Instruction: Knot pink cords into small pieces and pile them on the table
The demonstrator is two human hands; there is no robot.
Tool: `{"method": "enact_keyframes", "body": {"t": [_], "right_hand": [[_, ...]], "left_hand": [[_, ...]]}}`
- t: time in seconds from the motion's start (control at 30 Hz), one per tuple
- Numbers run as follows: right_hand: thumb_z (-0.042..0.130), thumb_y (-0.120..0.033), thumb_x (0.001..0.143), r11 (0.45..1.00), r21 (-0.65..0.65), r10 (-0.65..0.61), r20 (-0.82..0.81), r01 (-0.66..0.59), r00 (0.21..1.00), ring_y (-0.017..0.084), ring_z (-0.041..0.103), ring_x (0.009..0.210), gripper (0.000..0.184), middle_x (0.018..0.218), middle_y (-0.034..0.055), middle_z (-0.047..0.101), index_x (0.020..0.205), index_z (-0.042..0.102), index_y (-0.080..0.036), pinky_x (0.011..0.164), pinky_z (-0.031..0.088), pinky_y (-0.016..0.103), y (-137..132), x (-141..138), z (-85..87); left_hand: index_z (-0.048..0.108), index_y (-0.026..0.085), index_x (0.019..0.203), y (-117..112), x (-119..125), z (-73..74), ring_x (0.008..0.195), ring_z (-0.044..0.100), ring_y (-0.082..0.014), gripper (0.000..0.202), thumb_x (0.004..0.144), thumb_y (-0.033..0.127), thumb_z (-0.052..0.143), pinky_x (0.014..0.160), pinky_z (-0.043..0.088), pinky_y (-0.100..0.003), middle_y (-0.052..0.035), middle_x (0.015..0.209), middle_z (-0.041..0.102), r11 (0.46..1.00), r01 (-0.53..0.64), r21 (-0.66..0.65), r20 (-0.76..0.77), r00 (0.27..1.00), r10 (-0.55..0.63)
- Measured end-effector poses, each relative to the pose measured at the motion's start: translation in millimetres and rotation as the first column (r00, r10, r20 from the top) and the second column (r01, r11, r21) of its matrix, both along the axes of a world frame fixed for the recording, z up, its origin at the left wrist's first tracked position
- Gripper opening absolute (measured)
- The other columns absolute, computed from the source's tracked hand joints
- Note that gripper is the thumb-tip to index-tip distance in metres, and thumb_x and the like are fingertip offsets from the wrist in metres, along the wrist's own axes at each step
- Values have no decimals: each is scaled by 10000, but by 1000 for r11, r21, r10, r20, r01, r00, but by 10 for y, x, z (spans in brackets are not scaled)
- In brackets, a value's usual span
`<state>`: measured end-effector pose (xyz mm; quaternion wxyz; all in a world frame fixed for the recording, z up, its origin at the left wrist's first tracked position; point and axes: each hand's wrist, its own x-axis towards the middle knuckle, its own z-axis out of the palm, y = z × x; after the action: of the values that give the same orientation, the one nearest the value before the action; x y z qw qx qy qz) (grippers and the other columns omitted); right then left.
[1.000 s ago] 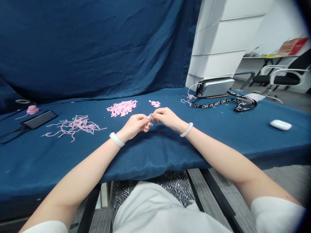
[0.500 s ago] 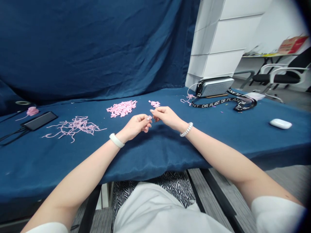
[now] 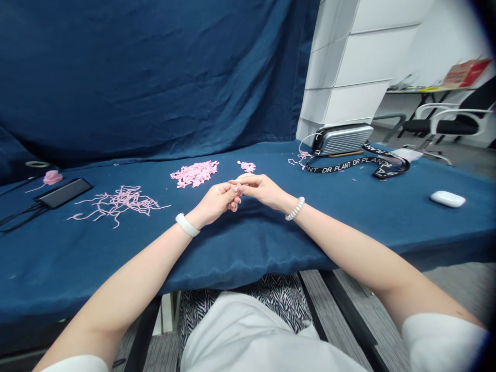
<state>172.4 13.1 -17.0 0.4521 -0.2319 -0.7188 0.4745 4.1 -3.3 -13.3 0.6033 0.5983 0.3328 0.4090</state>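
My left hand (image 3: 221, 200) and my right hand (image 3: 264, 190) meet above the front part of the blue cloth (image 3: 248, 243). Thumbs and forefingers of both are pinched together, tip against tip. Whatever lies between them is too small and covered to make out. Just behind my right hand is a small cluster of knotted pink yarn pieces (image 3: 247, 166). A larger pile of pink knotted yarn pieces (image 3: 195, 173) lies beyond my left hand. Loose cut strands of pink yarn (image 3: 126, 201) are spread to the left.
At far left lie a black power bank (image 3: 63, 192) with cables and a pink yarn ball (image 3: 52, 177). To the right are a silver ribbed case (image 3: 346, 139), a black lettered strap (image 3: 341, 166) and a white earphone case (image 3: 447, 198). A blue curtain (image 3: 155, 77) hangs behind.
My right hand has shifted slightly left, and its fingertips now reach over those of my left hand. My left hand and the yarn piles have hardly moved.
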Motion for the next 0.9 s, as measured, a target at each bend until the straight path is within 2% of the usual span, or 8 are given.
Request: {"method": "enact_keyframes", "body": {"t": [0.17,0.27,0.37,0.5,0.57,0.63,0.77,0.9], "right_hand": [[671,-369,743,1000,16,20,-11,-20,1000,139,570,844,201,893,38,608,737,725,-175,838,435,296,-17,-18,4],[715,-378,687,999,-6,-45,-50,45,998,141,564,850,209,886,37,603,674,711,-170,841,432,295,-19,-36,6],[735,-406,644,993,-37,-118,-96,115,988,128,559,766,252,848,31,591,638,678,-161,773,450,289,-4,-54,-8],[678,-435,691,986,-20,-164,-76,163,983,109,527,639,292,746,15,566,634,607,-157,640,444,266,3,-59,-17],[625,-409,745,980,31,-196,-24,196,980,108,519,634,286,722,12,558,621,570,-157,630,433,260,-5,-58,-11],[574,-359,792,964,135,-238,42,231,970,112,518,658,269,725,14,555,615,552,-157,662,425,265,-16,-58,-5],[513,-273,839,882,378,-350,123,282,929,125,514,703,268,724,17,542,593,516,-165,710,409,277,-21,-67,-8],[520,-237,841,824,462,-422,114,328,899,127,516,699,244,728,20,553,606,525,-171,702,411,275,2,-62,-25]], "left_hand": [[558,115,756,3,-2,-14,453,500,-49,381,673,445,728,487,432,-194,27,577,557,999,-1,-42,1,1000,1],[554,111,708,4,-4,-22,455,497,-47,358,696,430,715,496,437,-196,22,575,556,999,3,-48,4,1000,-3],[575,108,721,7,-13,-23,476,505,-50,327,716,409,704,508,439,-201,4,606,583,997,25,-71,28,999,-23],[634,101,790,4,-31,-3,551,535,-54,261,700,325,736,588,466,-218,-41,729,646,985,103,-138,31,995,-100],[654,103,806,0,-38,6,588,548,-57,248,677,287,758,636,475,-233,-51,778,657,977,122,-174,22,993,-120],[661,102,783,1,-43,3,609,554,-64,239,657,272,771,670,475,-246,-46,772,652,975,123,-187,13,992,-123],[636,107,695,26,-47,-44,667,570,-92,244,651,307,769,700,457,-255,-27,694,620,990,54,-131,-39,997,-60],[600,120,667,39,-40,-69,712,577,-108,292,669,374,743,639,423,-217,-32,695,615,997,15,-73,-108,994,-23]]}}
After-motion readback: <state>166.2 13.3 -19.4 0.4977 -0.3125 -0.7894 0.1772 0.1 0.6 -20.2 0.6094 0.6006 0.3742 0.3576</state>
